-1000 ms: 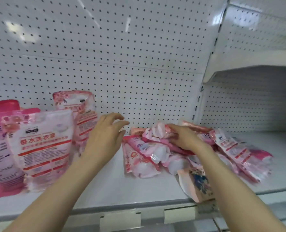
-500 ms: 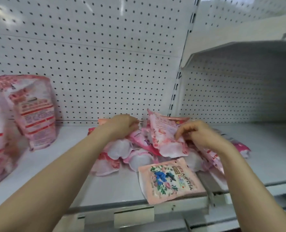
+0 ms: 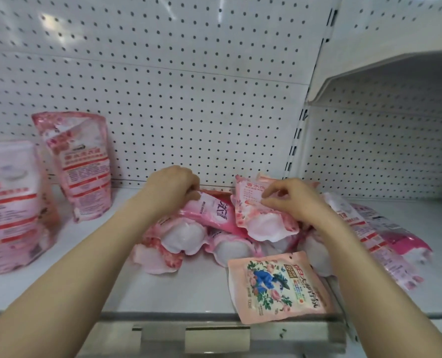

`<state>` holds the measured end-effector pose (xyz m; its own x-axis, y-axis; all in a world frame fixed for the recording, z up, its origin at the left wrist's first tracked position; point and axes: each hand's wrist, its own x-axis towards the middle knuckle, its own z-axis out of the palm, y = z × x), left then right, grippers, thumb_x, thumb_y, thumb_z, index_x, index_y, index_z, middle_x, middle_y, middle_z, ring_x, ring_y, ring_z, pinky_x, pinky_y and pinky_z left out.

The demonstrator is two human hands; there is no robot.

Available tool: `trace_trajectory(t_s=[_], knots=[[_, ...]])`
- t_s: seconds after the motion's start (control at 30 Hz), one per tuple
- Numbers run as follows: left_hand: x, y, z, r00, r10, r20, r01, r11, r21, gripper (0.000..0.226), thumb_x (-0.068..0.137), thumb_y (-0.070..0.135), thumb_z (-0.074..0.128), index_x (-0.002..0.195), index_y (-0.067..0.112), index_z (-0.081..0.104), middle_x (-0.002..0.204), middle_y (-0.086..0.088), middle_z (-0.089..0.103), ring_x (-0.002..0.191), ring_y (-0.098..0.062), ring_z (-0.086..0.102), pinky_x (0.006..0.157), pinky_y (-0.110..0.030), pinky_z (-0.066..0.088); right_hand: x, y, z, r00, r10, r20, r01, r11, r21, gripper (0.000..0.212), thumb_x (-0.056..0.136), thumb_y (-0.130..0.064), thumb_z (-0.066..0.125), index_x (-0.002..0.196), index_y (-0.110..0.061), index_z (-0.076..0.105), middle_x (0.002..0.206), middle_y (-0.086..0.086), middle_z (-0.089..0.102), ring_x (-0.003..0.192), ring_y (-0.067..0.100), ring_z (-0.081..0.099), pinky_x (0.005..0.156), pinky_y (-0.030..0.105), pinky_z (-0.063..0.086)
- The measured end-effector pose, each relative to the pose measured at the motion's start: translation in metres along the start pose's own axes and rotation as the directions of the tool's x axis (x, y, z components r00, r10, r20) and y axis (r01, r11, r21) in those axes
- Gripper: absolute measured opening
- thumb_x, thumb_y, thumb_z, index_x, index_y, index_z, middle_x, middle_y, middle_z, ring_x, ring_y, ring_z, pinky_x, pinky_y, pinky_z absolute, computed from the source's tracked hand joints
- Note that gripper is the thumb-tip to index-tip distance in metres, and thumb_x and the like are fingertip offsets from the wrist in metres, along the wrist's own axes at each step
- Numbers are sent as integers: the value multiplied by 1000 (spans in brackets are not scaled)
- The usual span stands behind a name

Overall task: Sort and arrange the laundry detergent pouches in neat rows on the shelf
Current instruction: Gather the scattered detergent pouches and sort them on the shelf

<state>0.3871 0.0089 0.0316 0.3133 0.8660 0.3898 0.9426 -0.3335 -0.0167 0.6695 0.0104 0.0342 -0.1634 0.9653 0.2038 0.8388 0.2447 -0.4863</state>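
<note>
A heap of several pink detergent pouches lies in the middle of the white shelf. My left hand grips the top end of a darker pink pouch at the back of the heap. My right hand pinches a light pink pouch that stands tilted on the heap. A peach pouch with a blue bird lies flat at the shelf's front edge. Two pouches stand upright at the left, a near one and a far one.
A white pegboard wall backs the shelf. A vertical post divides it from the right bay, where a higher shelf overhangs. More pouches lie flat at the right. A price-tag rail runs along the front edge.
My view swung to the right, so the upright pouches slid left. My left hand reached from the upright pouches into the heap. My right hand lifted the light pink pouch up on end.
</note>
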Motion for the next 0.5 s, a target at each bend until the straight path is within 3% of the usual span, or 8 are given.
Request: trace_trajectory(t_s=[0.1,0.17,0.23,0.33,0.43,0.5], knots=[[-22,-26,-7,987,-139,-85,144,988,62,17,89,37,61,88,21,65,91,2,65,90,-24,62,65,-30,38,8,-6,-3,999,20,49,-19,999,-37,14,81,-42,75,80,-29,71,81,-14,69,75,7,61,59,22,39],[-34,-40,-10,973,-229,7,227,969,95,23,90,43,56,80,23,61,84,2,65,82,-24,62,64,-30,42,20,-11,-2,999,39,19,-37,995,-95,23,88,-46,67,82,-24,70,79,-7,69,74,13,62,58,22,38],[-37,-49,-12,947,-292,135,284,956,79,37,95,48,45,76,21,61,78,0,65,80,-25,62,65,-31,45,37,-14,5,998,69,1,-67,971,-229,36,91,-53,59,102,-20,68,98,1,70,93,21,62,69,27,42],[-31,-59,-6,918,-348,191,359,933,-25,40,98,49,41,87,20,66,82,-1,70,76,-20,64,66,-30,47,60,-14,18,978,179,108,-126,916,-381,70,90,-67,47,138,-17,50,137,9,57,122,30,55,90,35,44],[-21,-62,5,899,-334,285,347,938,5,43,95,55,44,117,23,61,109,-6,67,91,-21,61,76,-32,48,73,-13,18,952,228,205,-125,898,-422,82,88,-72,44,147,-15,39,150,10,46,132,32,48,105,37,40],[-13,-57,11,851,-317,419,382,921,-79,54,97,56,37,130,17,54,124,-9,61,91,-21,59,77,-30,47,76,-14,14,936,229,267,-100,901,-422,82,88,-72,43,148,-16,39,151,8,44,134,30,47,107,36,37]])
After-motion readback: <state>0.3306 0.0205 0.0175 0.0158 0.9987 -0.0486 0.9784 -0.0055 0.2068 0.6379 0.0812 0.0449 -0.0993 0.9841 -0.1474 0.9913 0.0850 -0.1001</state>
